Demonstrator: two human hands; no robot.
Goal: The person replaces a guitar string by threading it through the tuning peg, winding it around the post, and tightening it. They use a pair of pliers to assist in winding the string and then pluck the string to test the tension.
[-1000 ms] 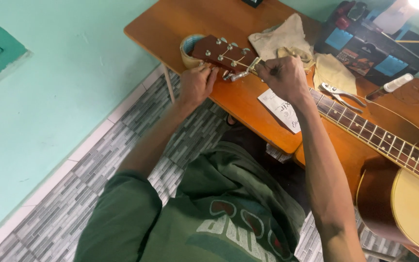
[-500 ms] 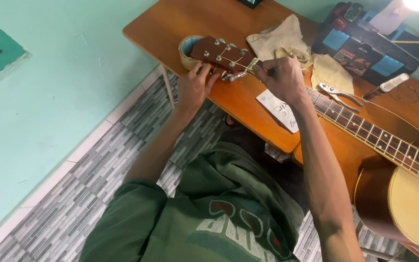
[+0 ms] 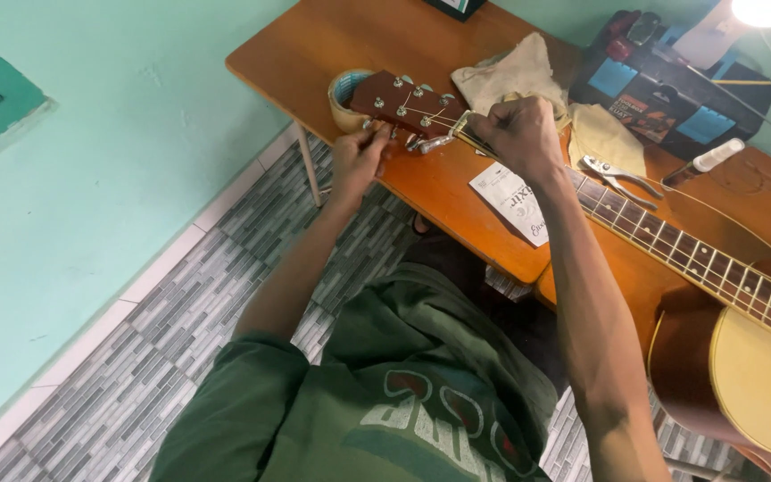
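An acoustic guitar (image 3: 671,268) lies across a wooden table (image 3: 350,45), headstock to the left and pale body off the table's right end; all positions below are given relative to its headstock (image 3: 403,103). Just left of the headstock, touching its tip, a roll of tape (image 3: 343,94) sits on the table. At the headstock's lower edge the left hand (image 3: 359,161) has its fingers closed together on a tuning peg; the peg itself is mostly hidden under the fingertips. Immediately right of the headstock, where the neck begins, the right hand (image 3: 521,134) is clenched in a fist above the strings, pinching what appears to be a string end; the exact hold cannot be told. A small metal winder or tool (image 3: 435,143) shows between the two hands, just below the headstock. Behind the right hand lies a beige cloth (image 3: 510,76), with a second yellowish cloth (image 3: 604,138) farther right. Below and right of the headstock a white paper packet (image 3: 510,201) rests on the table beside the neck. Farther right, pliers (image 3: 617,174) lie near the fretboard, a black and blue case (image 3: 671,85) stands at the back, and a small white-capped bottle (image 3: 705,161) lies nearby.
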